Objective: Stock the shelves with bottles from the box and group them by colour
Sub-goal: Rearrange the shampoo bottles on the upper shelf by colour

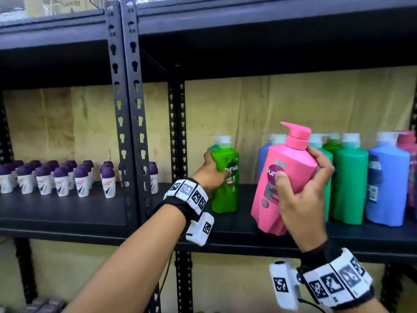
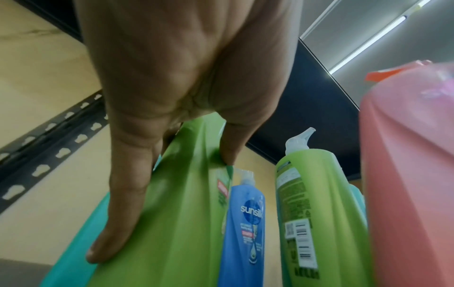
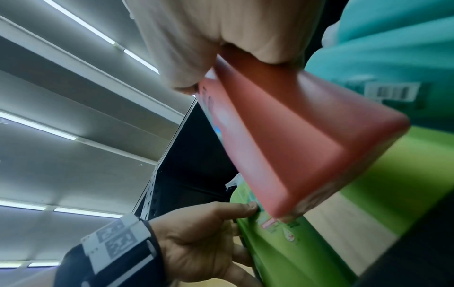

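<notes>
My left hand [image 1: 216, 169] grips a light green pump bottle [image 1: 226, 195] that stands upright on the black shelf [image 1: 225, 229], thumb on its label and fingers round its back. In the left wrist view the fingers [image 2: 123, 194] lie along this green bottle [image 2: 176, 223], with a teal bottle [image 2: 81, 242] right behind it. My right hand [image 1: 300, 177] holds a pink pump bottle [image 1: 291, 159], tilted left, over the shelf's front edge. The right wrist view shows the pink bottle's base [image 3: 307, 155] close up and the left hand [image 3: 201, 242] on the green bottle [image 3: 282, 248].
To the right stand more bottles: a green one [image 1: 348, 177], a blue one [image 1: 387, 186], a pink one [image 1: 409, 152], and a blue one [image 1: 262, 154] behind the pink bottle. Several purple-capped roll-ons [image 1: 61, 177] fill the left bay. A black upright [image 1: 128, 109] divides the bays.
</notes>
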